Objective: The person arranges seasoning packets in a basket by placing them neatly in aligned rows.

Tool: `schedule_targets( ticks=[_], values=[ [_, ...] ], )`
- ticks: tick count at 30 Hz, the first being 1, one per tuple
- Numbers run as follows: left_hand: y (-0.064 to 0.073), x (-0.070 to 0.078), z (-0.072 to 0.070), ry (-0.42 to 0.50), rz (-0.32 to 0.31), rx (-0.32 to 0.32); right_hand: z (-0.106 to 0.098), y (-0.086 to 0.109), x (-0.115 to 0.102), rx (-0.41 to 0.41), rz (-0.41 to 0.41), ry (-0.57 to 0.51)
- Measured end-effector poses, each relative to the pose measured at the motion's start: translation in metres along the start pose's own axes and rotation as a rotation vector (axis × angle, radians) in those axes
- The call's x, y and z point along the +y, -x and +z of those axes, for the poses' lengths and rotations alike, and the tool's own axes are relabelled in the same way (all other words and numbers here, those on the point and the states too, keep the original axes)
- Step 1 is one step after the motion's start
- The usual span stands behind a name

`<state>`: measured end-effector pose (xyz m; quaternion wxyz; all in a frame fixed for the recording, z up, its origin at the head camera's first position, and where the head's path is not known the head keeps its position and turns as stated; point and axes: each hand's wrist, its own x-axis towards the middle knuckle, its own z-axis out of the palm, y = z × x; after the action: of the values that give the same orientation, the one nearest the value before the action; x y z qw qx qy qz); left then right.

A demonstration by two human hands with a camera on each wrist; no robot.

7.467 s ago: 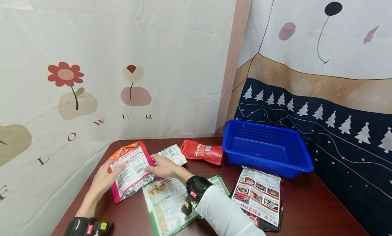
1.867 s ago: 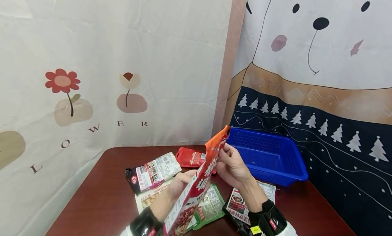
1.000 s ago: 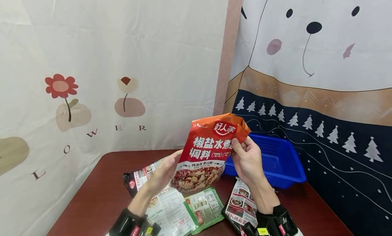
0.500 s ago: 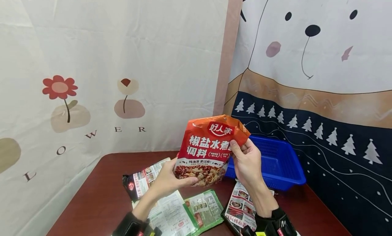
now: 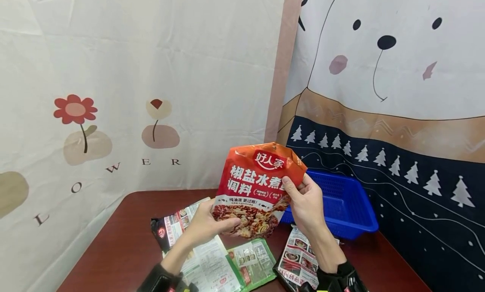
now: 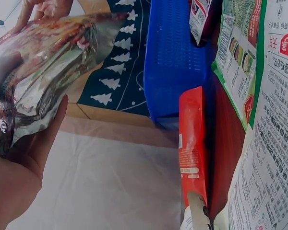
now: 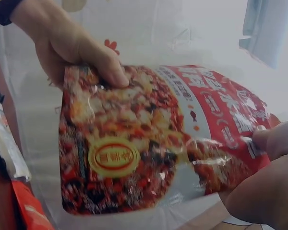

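A red and orange seasoning pouch (image 5: pixel 254 184) is held up over the table, its printed front with a food picture facing the head camera. My left hand (image 5: pixel 208 224) grips the lower left corner, thumb across the front and fingers behind. The upper right edge is pinched by my right hand (image 5: pixel 306 205), thumb in front. In the left wrist view the crinkled silvery bottom of the pouch (image 6: pixel 43 91) rests between thumb and fingers. Both hands also show on the pouch (image 7: pixel 134 129) in the right wrist view.
Under the hands lie a black-ended packet (image 5: pixel 176 226), a large green-edged packet (image 5: pixel 212 266) and a green packet (image 5: pixel 254 260). A black packet (image 5: pixel 299 262) lies at right, before a blue basket (image 5: pixel 369 208). A red packet (image 6: pixel 192 139) shows in the left wrist view.
The pouch was lifted from the table's left side, its back label showing, then turned front-outward. My left thumb has come over its front. Most recently it shifted slightly left.
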<state>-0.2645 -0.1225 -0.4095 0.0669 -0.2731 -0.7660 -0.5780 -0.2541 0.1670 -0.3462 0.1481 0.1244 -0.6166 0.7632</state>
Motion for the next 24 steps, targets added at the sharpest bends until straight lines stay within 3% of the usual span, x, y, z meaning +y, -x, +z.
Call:
schedule_targets(
  ticks=[4, 10, 15, 18, 21, 24],
  values=[
    [0.001, -0.002, -0.006, 0.044, -0.03, -0.012, -0.008, -0.002, 0.0, -0.092, -0.068, 0.088],
    [0.002, -0.003, -0.016, 0.126, -0.035, -0.07, -0.027, -0.008, 0.003, -0.349, -0.144, 0.099],
    [0.003, -0.002, -0.022, 0.148, -0.024, -0.134, -0.038, -0.009, 0.0, -0.565, -0.086, 0.043],
    [0.004, -0.002, -0.025, 0.147, -0.017, -0.164, -0.039, -0.008, -0.002, -0.655, -0.039, -0.005],
    [0.004, -0.003, -0.026, 0.154, -0.027, -0.185, -0.038, -0.007, -0.004, -0.698, -0.012, -0.037],
    [0.004, -0.004, -0.028, 0.153, -0.048, -0.202, -0.037, -0.006, -0.006, -0.678, 0.022, -0.048]
  ],
)
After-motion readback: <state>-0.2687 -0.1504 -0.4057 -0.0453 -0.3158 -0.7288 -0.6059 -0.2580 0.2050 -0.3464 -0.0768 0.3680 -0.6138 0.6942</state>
